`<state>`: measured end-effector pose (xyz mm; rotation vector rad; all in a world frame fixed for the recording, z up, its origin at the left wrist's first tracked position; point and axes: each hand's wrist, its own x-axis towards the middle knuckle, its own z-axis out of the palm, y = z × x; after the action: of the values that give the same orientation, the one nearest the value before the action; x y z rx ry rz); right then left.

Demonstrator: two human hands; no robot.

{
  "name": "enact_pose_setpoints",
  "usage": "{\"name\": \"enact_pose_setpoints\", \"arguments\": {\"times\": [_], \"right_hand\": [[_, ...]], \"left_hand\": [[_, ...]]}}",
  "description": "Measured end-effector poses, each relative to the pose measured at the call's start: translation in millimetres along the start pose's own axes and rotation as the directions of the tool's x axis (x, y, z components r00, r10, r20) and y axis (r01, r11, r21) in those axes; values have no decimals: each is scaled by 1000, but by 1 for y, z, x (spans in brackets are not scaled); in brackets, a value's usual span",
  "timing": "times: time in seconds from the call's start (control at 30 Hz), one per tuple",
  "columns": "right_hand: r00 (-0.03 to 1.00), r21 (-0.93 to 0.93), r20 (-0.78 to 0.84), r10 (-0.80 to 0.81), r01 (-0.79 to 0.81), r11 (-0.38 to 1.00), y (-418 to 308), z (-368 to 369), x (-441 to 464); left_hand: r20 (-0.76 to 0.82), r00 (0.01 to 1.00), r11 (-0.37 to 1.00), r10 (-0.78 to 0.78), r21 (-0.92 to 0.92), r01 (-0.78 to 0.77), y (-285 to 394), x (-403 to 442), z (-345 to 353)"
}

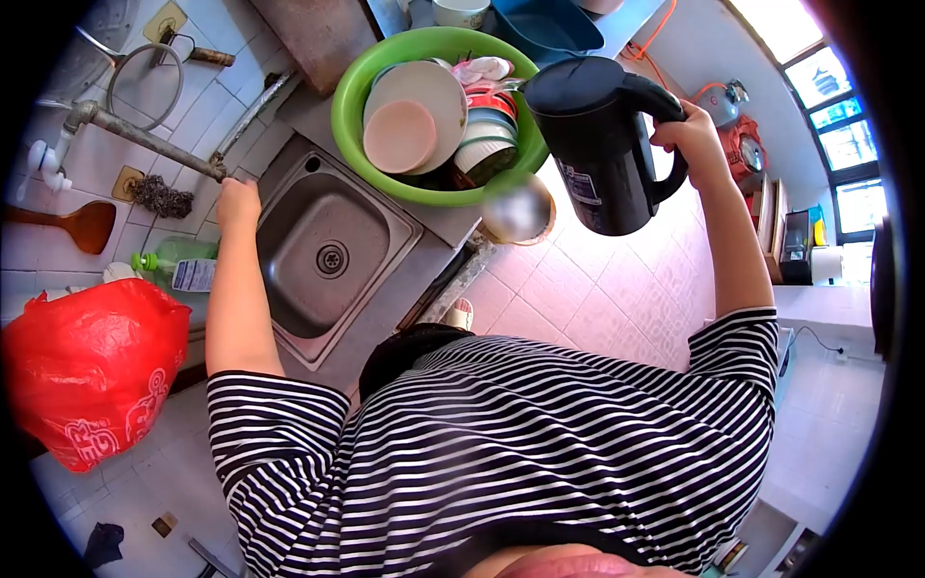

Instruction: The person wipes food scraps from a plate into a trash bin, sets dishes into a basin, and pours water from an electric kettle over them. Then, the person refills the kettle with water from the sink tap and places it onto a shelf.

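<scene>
My right hand is wrapped round the handle of a black electric kettle, held up in the air with its lid down and a label on its side. Over at the left, my left hand is closed at the end of a grey metal faucet pipe that comes out of the tiled wall. Below and beside that hand lies a stainless steel sink with a drain in its floor. Between the hands, a green basin holds bowls and plates, among them a pink bowl.
A red plastic bag hangs at the left, near a green-capped detergent bottle. A wooden spatula and a steel scourer are against the wall. Behind the kettle stand a dark blue tub and a white bowl.
</scene>
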<state>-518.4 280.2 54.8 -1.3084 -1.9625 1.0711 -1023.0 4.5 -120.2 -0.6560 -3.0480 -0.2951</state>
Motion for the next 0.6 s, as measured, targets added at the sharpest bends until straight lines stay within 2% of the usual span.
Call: {"name": "enact_pose_setpoints", "arguments": {"times": [0.33,0.6], "right_hand": [[995,-40,90,-38,42,998,-17,0,26],[995,-93,84,-45,53,994,-16,0,37]], "left_hand": [[-56,996,998,-65,0,65,7,-4,3],[-54,996,997,-71,29,73,7,-3,2]]}}
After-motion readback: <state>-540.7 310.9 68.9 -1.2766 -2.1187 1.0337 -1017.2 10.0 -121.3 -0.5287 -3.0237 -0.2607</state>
